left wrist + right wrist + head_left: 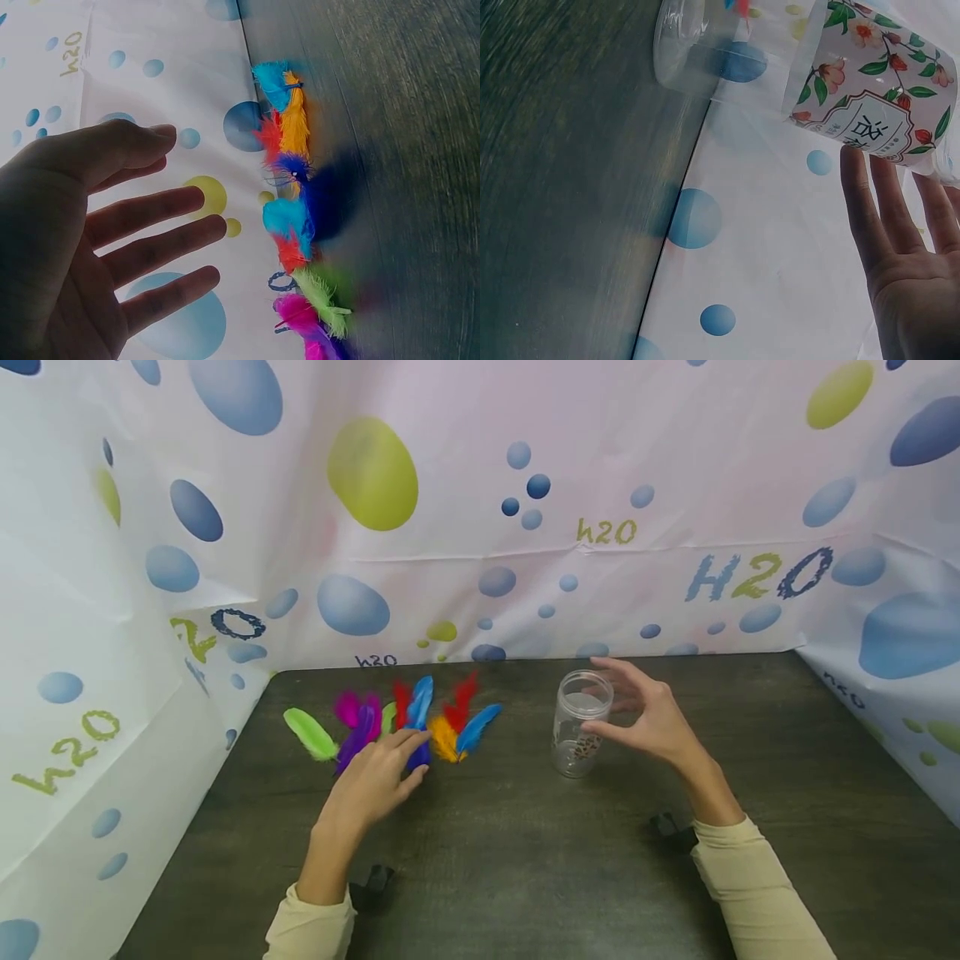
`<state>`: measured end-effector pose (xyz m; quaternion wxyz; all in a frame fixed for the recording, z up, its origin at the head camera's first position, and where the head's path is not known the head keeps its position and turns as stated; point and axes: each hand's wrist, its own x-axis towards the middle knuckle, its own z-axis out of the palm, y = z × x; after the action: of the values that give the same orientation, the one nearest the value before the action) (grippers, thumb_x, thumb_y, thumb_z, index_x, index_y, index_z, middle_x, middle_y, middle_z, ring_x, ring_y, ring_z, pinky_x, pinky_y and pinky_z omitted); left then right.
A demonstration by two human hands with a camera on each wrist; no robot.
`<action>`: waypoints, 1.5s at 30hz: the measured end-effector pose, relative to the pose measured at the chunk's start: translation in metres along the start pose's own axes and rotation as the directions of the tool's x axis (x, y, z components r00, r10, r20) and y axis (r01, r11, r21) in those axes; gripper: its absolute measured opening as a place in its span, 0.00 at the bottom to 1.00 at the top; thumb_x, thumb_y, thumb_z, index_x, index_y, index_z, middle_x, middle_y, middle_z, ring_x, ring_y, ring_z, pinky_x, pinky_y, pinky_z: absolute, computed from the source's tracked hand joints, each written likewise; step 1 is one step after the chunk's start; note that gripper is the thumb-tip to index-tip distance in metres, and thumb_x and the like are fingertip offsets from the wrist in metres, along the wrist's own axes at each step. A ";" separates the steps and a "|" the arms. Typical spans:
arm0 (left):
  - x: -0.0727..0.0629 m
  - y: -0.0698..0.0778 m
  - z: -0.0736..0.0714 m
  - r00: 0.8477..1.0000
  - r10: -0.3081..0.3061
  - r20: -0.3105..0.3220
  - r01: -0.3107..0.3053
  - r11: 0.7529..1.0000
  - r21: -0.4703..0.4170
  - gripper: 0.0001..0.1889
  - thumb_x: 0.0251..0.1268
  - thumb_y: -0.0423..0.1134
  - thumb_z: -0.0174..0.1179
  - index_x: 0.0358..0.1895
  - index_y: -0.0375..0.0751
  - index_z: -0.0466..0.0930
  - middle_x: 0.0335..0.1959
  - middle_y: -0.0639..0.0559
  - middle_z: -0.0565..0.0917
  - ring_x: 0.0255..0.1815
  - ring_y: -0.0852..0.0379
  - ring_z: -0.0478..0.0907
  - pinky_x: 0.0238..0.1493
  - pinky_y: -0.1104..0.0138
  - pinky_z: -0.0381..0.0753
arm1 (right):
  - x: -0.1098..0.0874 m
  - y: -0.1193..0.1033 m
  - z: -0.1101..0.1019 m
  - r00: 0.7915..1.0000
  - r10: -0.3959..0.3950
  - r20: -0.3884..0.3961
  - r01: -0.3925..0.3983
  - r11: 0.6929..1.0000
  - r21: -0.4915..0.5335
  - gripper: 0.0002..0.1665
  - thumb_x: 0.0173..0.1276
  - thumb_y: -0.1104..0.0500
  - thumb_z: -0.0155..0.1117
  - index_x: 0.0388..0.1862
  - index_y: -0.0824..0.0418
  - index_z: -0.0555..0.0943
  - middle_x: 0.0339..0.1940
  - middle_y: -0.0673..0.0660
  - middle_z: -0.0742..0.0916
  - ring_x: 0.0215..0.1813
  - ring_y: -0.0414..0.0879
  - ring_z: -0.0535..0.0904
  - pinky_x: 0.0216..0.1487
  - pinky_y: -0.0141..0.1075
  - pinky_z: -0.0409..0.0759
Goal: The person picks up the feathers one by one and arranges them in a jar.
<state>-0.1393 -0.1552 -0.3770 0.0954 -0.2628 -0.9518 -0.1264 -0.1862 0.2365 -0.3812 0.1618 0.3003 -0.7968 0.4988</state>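
Fingers [150, 214] apart on left hand [375, 781], over feathers [420, 697] at eleven o'clock; right hand [652, 718] likewise, around floral-label jar [570, 739] at one, contact unclear. I'd pinch low, brace jar lightly.

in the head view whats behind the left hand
Parts of a dark blue feather, a purple feather and a green feather show past the left hand; whatever it covers can't be seen.
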 end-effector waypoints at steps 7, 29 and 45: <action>0.001 -0.001 0.000 1.000 0.000 0.014 0.000 1.000 -0.002 0.25 0.65 0.35 0.72 0.65 0.33 0.80 0.60 0.37 0.84 0.44 0.40 0.87 0.53 0.49 0.86 | -0.001 -0.001 -0.001 1.000 -0.006 -0.001 0.006 1.000 0.002 0.53 0.46 0.78 0.82 0.74 0.66 0.72 0.61 0.68 0.85 0.55 0.36 0.86 0.44 0.28 0.87; 0.001 -0.003 0.000 1.000 -0.009 0.017 0.009 1.000 0.006 0.27 0.64 0.36 0.73 0.65 0.33 0.80 0.60 0.37 0.84 0.54 0.37 0.85 0.57 0.47 0.84 | -0.001 -0.004 0.004 1.000 0.004 0.017 -0.005 1.000 0.018 0.53 0.46 0.78 0.82 0.73 0.66 0.72 0.60 0.68 0.85 0.55 0.40 0.87 0.44 0.29 0.87; 0.003 -0.004 -0.005 0.999 -0.013 0.040 0.013 1.000 0.006 0.27 0.65 0.36 0.73 0.66 0.33 0.80 0.61 0.37 0.84 0.53 0.37 0.86 0.56 0.48 0.85 | 0.006 -0.006 0.007 0.999 -0.009 0.054 0.005 0.998 0.067 0.54 0.45 0.79 0.82 0.74 0.65 0.72 0.60 0.68 0.85 0.56 0.38 0.86 0.44 0.30 0.88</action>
<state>-0.1435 -0.1581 -0.3726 0.0761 -0.2589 -0.9555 -0.1191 -0.1865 0.2263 -0.3772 0.1318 0.3219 -0.7826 0.5163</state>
